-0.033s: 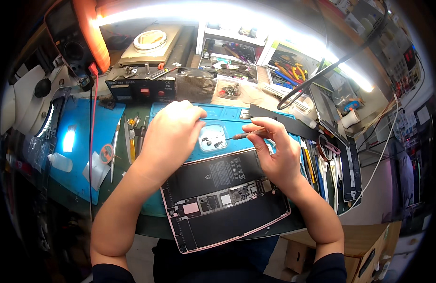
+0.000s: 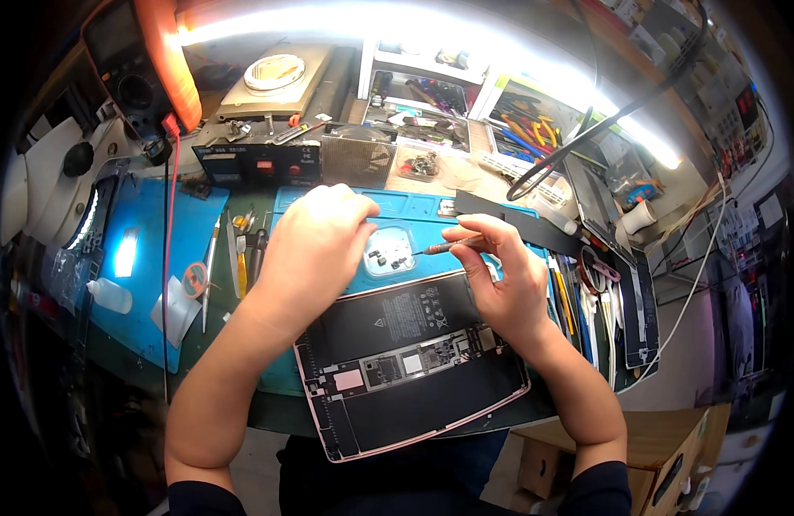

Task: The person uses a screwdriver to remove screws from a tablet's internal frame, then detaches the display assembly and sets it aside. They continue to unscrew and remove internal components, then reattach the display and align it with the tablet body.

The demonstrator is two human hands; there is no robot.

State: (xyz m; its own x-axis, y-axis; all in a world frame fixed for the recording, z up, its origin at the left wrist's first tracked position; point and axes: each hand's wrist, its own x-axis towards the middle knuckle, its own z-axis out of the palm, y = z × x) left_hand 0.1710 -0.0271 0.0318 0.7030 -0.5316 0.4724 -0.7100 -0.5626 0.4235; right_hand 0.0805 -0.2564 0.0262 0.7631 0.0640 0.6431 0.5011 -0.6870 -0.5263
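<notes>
A slim screwdriver [image 2: 440, 248] is pinched in my right hand [image 2: 508, 275], its tip pointing left at the edge of a small clear-white tray [image 2: 397, 235]. Several tiny dark parts [image 2: 384, 260] lie in that tray. My left hand [image 2: 319, 245] is closed at the tray's left side, with thumb and forefinger bent toward each other; whatever sits between them is hidden. Below both hands rests an opened tablet [image 2: 392, 322] with a pink metal rim, showing dark battery cells and a circuit board [image 2: 410, 364] across its middle. It lies slightly tilted at the near edge.
A blue mat [image 2: 349, 279] lies beneath the tray. Brushes and drivers [image 2: 240, 267] are at the left, tweezers and tools [image 2: 586, 301] at the right. A black-fronted bench unit [image 2: 259, 165] stands behind. A red cable [image 2: 169, 232] and a multimeter [image 2: 132, 86] are at the left.
</notes>
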